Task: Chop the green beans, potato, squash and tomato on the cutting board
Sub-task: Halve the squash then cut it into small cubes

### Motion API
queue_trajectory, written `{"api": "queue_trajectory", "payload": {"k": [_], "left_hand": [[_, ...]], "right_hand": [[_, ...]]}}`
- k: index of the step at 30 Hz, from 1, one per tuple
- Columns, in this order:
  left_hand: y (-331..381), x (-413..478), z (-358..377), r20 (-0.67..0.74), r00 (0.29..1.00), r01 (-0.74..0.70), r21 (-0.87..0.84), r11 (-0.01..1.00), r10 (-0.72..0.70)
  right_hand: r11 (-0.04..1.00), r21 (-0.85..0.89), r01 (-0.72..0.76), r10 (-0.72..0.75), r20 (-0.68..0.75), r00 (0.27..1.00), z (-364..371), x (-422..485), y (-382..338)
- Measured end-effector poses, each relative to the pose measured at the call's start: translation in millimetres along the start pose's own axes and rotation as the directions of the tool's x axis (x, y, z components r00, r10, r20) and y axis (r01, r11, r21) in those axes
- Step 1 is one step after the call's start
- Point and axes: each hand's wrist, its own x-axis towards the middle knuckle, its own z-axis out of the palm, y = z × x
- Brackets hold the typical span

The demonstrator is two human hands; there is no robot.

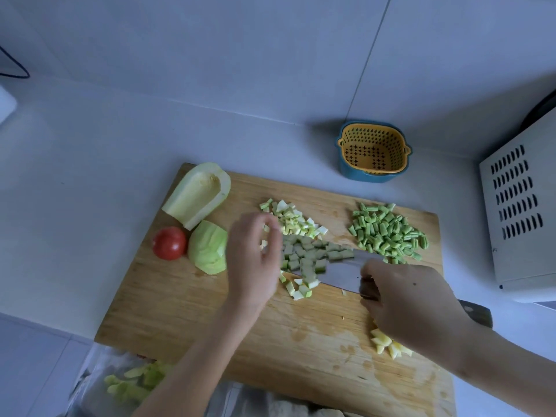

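Right hand [412, 299] grips knife [340, 272], left hand [252, 260] beside, tomato [169, 243] near board [210, 320] edge

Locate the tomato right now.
Head view: the tomato sits whole at the left edge of the cutting board, right beside the peeled squash chunk and nearer the camera than the hollowed squash half.

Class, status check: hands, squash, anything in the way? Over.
Right hand grips knife, diced squash on its blade. Left hand beside it, blurred. Tomato, squash half uncut. Nothing in the way.
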Motion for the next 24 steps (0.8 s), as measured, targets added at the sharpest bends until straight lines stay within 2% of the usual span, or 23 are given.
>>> {"api": "queue_trajectory", "payload": {"k": [2,4,7,16,24], "left_hand": [[14,-13,18,0.167,0.976,-0.150,0.033,0.988,0.143],[20,-21,38,0.310,0.921,-0.269,0.066,0.961,0.236],[16,-24,59,0.434,0.877,-0.265,0.079,0.961,0.206],[-4,-9,83,0.380,0.925,0.036,-0.086,0.996,0.000],[-27,3,83,0.347,0.933,0.142,-0.102,0.985,-0.099]], "right_hand": [[0.999,-0.047,0.022,-0.021,0.011,1.000,0,2,-5],[0.995,-0.091,0.041,-0.042,0.000,0.999,0,5,-9],[0.982,-0.172,0.077,-0.082,-0.019,0.996,3,10,-15],[0.955,-0.260,0.142,-0.160,-0.050,0.986,2,24,-16],[0.964,-0.248,0.099,-0.115,-0.050,0.992,5,26,-6]]}}
